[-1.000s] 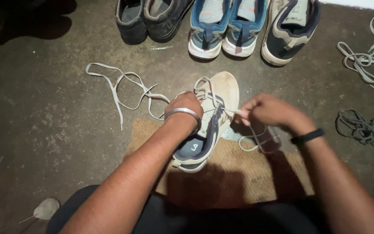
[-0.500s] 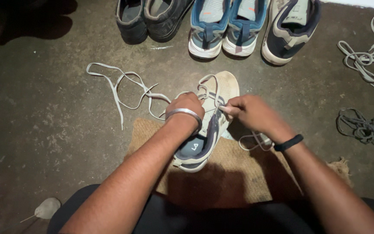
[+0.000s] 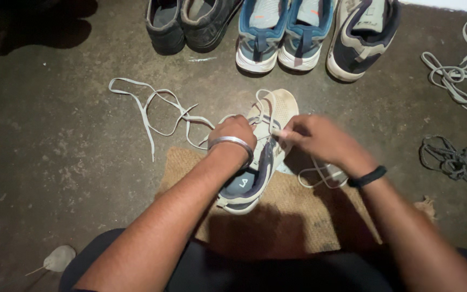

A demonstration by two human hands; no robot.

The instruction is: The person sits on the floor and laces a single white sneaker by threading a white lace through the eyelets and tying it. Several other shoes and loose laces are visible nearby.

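Observation:
A beige sneaker (image 3: 277, 116) with dark blue sides lies on the floor, heel toward me, partly on a woven mat (image 3: 293, 211). My left hand (image 3: 232, 131), with a metal bangle on the wrist, grips the shoe's upper by the tongue. My right hand (image 3: 314, 138), with a black band on the wrist, pinches the pale shoelace (image 3: 152, 108) at the eyelets. One lace end trails left across the floor and the other loops under my right wrist.
Along the top stand dark shoes (image 3: 187, 21), blue sneakers (image 3: 282, 32) and a grey and navy sneaker (image 3: 360, 35). Loose pale laces (image 3: 455, 75) and a dark lace bundle (image 3: 449, 157) lie at right. A dry leaf (image 3: 58, 259) sits at bottom left.
My right hand moved from the right of the shoe in to the eyelets, bringing the lace with it. My left hand stayed on the shoe.

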